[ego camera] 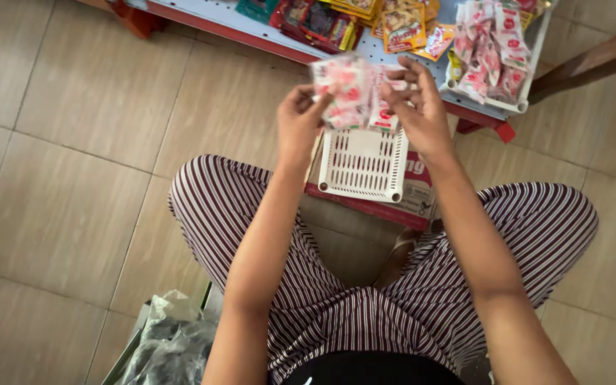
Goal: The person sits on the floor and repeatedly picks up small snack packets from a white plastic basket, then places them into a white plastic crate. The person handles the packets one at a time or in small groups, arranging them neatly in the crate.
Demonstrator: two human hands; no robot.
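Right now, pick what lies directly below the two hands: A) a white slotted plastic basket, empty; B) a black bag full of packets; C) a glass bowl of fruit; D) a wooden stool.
A: the left hand and right hand hold pink-and-white packets above a white slotted basket with nothing in it, resting on a red box on the floor.

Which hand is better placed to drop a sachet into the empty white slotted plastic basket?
Probably right: the right hand pinches the pink-and-white sachets directly above the white slotted plastic basket; the left hand sits off its left edge.
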